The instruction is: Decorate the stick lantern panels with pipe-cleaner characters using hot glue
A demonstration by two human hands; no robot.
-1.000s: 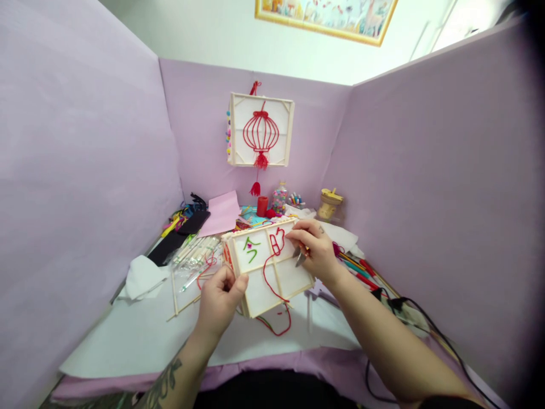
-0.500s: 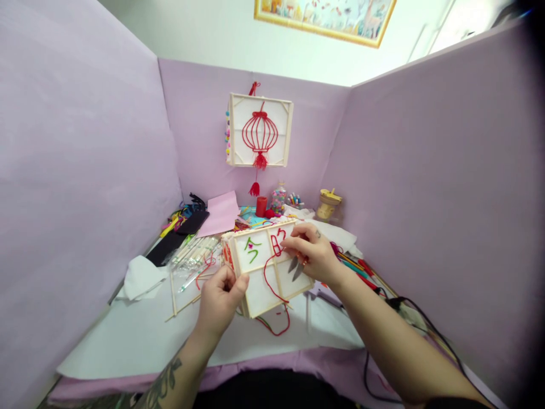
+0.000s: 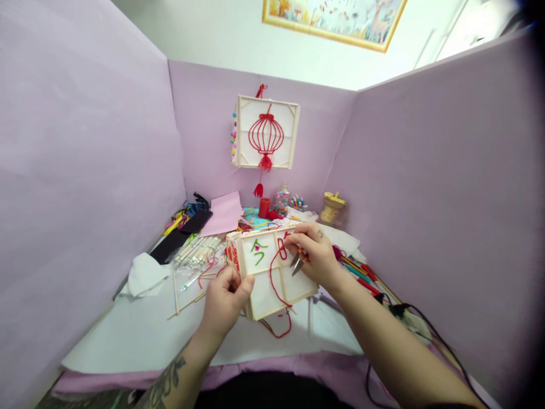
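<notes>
My left hand (image 3: 227, 298) grips the lower left edge of a wood-framed paper lantern (image 3: 263, 292), thumb on its front. Its face is split into panes by thin sticks; the upper left pane carries a green yarn character (image 3: 258, 253). In the upper right pane, red yarn (image 3: 272, 278) forms part of another character, and a loose length trails down past the lower edge. My right hand (image 3: 313, 250) is closed around small scissors (image 3: 298, 262), blades pointing down, while its fingertips press at the red yarn. Those fingers hide part of the red character.
A finished-looking lantern (image 3: 268, 133) with red yarn design hangs on the back panel. Behind my hands stand a red cylinder (image 3: 264, 208), a jar of pompoms (image 3: 281, 201) and a yellow cup (image 3: 332, 207). Packaged sticks (image 3: 200, 250) lie left; a black cable (image 3: 438, 335) runs right.
The whole view has shifted slightly, so everything sits a little further right. My right fingertips cover more of the red character, and the scissors have turned a little in the hand.
</notes>
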